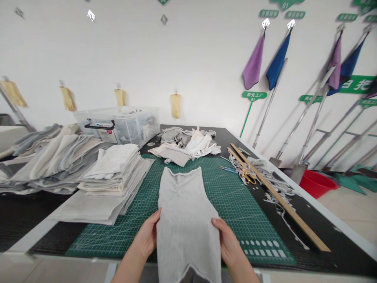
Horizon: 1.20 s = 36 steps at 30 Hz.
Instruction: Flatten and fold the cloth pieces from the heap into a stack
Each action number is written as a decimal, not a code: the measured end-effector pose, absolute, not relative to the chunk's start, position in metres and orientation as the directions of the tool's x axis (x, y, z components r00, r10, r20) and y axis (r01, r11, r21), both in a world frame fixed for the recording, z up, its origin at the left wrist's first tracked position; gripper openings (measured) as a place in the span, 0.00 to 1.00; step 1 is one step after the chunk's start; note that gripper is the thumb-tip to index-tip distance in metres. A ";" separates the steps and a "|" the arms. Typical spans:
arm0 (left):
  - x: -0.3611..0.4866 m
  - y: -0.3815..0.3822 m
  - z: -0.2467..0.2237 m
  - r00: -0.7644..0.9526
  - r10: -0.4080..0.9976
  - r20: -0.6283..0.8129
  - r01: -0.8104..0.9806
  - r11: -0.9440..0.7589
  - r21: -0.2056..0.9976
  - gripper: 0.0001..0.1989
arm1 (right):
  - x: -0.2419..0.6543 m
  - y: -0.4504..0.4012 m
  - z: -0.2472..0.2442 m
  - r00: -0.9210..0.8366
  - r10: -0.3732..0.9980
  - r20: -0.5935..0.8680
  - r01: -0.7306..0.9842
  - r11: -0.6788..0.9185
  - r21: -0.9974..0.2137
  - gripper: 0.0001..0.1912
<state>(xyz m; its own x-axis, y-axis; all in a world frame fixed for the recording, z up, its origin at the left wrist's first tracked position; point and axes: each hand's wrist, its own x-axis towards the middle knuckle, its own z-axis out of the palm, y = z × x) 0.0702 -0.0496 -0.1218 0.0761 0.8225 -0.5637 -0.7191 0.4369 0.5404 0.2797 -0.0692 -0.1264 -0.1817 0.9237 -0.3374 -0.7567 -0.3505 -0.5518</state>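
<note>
A light grey piece of fabric point(184, 208) is stretched between my two hands over the table's front edge, its upper end over the green cutting mat point(235, 196). My left hand point(149, 232) grips its left edge, thumb on top and fingers hidden behind the cloth. On the right edge, my right hand point(226, 239) holds it the same way, thumb in front. The far end of the fabric is slightly gathered in the middle. Its near end has a curved opening and runs off the bottom of the view.
Stacked cloths point(108, 184) lie left of the mat, beside a larger fabric pile point(59, 161) and a clear plastic box point(126, 124). Loose scraps point(188, 145) sit at the back. Wooden strips point(279, 198), scissors point(247, 175) and cut trimmings lie right. A red bucket point(316, 184) stands beyond.
</note>
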 end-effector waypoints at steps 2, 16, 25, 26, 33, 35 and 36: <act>0.064 -0.050 -0.122 0.063 0.835 -0.546 -0.715 0.419 0.560 0.08 | 0.279 -0.069 -0.129 -0.152 0.935 -0.320 -0.769 -0.316 -0.556 0.10; 0.020 -0.055 -0.134 -0.448 0.894 0.010 0.500 0.241 0.832 0.21 | 0.283 -0.074 -0.127 0.131 0.971 -0.199 -0.338 -0.145 -0.930 0.23; 0.026 -0.058 -0.125 -0.101 0.926 -0.364 -0.366 0.306 0.879 0.20 | 0.315 -0.085 -0.120 0.095 0.944 -0.315 -0.498 -0.229 -0.836 0.33; 0.025 -0.058 -0.124 -0.092 0.913 -0.398 -0.412 0.329 0.850 0.21 | 0.317 -0.085 -0.121 0.099 0.941 -0.325 -0.519 -0.230 -0.823 0.32; 0.024 -0.055 -0.126 -0.309 0.950 -0.044 0.341 0.154 0.927 0.16 | 0.323 -0.087 -0.132 0.336 0.942 -0.002 0.074 -0.029 -0.997 0.26; 0.026 -0.055 -0.126 -0.331 0.944 0.009 0.559 0.188 0.808 0.13 | 0.326 -0.088 -0.133 0.353 0.932 0.076 0.318 -0.044 -0.947 0.24; 0.026 -0.055 -0.126 -0.326 0.945 0.005 0.605 0.205 0.769 0.12 | 0.329 -0.089 -0.133 0.337 0.939 0.072 0.399 -0.074 -0.914 0.22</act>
